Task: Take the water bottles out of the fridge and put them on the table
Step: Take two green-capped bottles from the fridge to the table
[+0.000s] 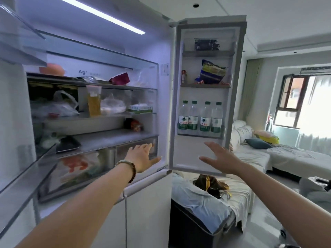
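The fridge stands open, and its right door [207,153] swings out towards the room. Several clear water bottles [200,116] with green caps and green labels stand upright in a row in the door's lowest bin. My right hand [221,157] hovers open just below that bin, fingers spread, holding nothing. My left hand [142,155], with a bead bracelet on the wrist, reaches open in front of the drawer at the bottom of the fridge's interior, left of the door's hinge edge. Neither hand touches a bottle.
The fridge shelves [93,113] hold bags, a yellow container and packets. Higher door bins carry a blue snack bag [211,72] and dark packets. Below the door stands a low unit draped in cloth [204,203] with a dark bag on it. A sofa [259,154] lies right.
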A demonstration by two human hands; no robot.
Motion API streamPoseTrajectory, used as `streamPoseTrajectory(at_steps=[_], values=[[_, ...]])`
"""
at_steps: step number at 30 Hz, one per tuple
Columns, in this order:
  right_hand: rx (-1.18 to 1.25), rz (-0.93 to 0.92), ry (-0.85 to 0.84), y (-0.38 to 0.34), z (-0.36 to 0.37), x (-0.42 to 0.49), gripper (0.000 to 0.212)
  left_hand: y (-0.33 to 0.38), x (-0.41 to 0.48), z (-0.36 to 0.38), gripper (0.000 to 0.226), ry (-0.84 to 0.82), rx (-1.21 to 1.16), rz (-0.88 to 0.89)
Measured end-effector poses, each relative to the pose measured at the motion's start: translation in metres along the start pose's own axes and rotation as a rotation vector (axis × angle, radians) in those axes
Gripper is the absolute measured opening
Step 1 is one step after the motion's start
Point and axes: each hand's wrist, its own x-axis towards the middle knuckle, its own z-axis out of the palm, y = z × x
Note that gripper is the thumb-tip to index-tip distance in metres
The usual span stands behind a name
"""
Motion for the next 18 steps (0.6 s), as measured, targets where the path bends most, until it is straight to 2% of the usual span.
streamPoseTrajectory(at_steps=[10,18], values=[[0.036,0.055,0.082,0.07,-0.003,0.17,0.073,0.012,0.215,0.021,0.08,0.034,-0.014,0.055],[0.025,-0.104,0.153,0.12,-0.001,0.294,0.075,0.034,0.339,0.04,0.08,0.18,-0.137,0.037]])
